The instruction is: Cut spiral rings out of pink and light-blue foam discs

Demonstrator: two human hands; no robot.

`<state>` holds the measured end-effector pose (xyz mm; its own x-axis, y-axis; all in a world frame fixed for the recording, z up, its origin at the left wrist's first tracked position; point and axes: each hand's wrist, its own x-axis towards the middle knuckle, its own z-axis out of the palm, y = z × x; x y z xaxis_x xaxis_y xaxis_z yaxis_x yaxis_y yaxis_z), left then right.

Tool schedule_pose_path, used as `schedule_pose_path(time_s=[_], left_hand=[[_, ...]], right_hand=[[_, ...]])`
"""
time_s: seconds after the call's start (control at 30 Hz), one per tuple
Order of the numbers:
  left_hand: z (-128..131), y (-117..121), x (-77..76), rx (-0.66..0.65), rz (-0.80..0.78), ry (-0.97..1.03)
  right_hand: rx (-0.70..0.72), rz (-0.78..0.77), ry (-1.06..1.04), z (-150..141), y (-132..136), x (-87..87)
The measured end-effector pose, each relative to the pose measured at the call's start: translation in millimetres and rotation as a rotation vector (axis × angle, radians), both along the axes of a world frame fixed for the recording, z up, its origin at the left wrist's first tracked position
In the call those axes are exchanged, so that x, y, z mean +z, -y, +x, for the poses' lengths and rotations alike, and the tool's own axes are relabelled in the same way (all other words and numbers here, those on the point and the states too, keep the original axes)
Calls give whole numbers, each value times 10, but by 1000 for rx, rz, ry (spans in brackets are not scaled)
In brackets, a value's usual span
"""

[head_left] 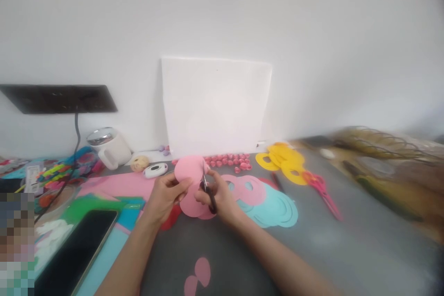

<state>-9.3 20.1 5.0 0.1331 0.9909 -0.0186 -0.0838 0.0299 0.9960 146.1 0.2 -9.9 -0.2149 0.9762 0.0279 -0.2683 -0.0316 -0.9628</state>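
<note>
Pinching the pink paper disc (185, 169) between thumb and fingers, my left hand (169, 193) has it by its lower left edge, up above the grey tabletop (239, 259). Over on the other side, my right hand (217, 194) is closed round the handles of the black-handled scissors (210, 194), blades pointing up at the disc's right edge; whether they bite into the paper, I can't tell. Right below, more pink paper circles (194, 207) overlap between my two hands, with a bit of red paper (171, 218) peeking out on the left. Closer to me, two pink petal-shaped pieces (203, 272) lie flat, touching or nearly so.

Containers now: the white mug (114, 150) stands by the wall, its shiny lid on, so the inside is hidden. Below it, a clear round tub (62, 202) holds something orange, too blurred to name.

Looking past my hands, there's a cluster of pink rosettes (229, 161) in front of the white board (217, 106) propped against the wall; the raised disc and my fingers cut across the left of that cluster. To the right, pink paper rings (253, 190) overlap light blue paper discs (277, 212), and beyond those sit yellow paper rings (294, 171) with pink scissors (324, 196) touching them. On the left, a dark-screened phone (76, 249) lies over coloured sheets beside my forearm.
</note>
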Motion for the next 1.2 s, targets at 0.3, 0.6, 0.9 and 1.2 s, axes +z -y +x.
schedule_pose_path(time_s=[0.3, 0.6, 0.9, 1.2], left_hand=[[-1, 2, 26, 34, 6, 12], [-13, 7, 36, 54, 24, 36], [-26, -2, 40, 61, 20, 60], [1, 17, 90, 103, 6, 83]], right_hand=[[-53, -56, 78, -13, 37, 100], [-58, -57, 84, -14, 31, 89], [-41, -49, 99, -1, 18, 50], [-36, -49, 104, 5, 11, 42]])
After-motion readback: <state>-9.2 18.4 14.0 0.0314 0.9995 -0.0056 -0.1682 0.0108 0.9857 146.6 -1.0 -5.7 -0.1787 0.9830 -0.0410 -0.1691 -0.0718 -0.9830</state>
